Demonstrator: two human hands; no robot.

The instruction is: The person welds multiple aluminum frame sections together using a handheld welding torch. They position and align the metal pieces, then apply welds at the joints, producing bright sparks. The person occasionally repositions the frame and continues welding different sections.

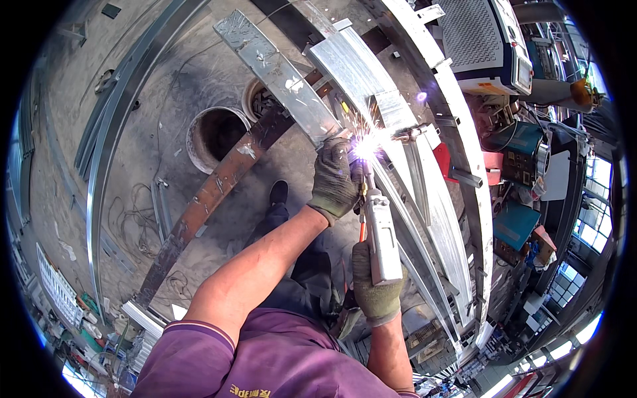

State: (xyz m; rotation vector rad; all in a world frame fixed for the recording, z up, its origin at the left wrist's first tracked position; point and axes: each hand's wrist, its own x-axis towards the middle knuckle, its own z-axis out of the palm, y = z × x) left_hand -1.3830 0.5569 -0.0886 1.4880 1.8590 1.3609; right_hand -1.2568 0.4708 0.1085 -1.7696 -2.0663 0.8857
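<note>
My right hand, in a grey-green work glove, is closed around the grip of a pale grey welding gun. A bright white-violet arc burns at the gun's tip and throws orange sparks up and away. My left hand, gloved too, sits just left of the arc with its fingers curled in. It is at the near end of a flat steel bar; what its fingers grip is hidden. Beside the arc, a long pale metal profile runs toward me, with a clamp on it. Glare hides the joint.
A curved steel beam with small brackets stands to the right. A rusty beam crosses on the left, beside two buckets. Further left is another long steel profile. A machine cabinet and teal boxes stand at the right.
</note>
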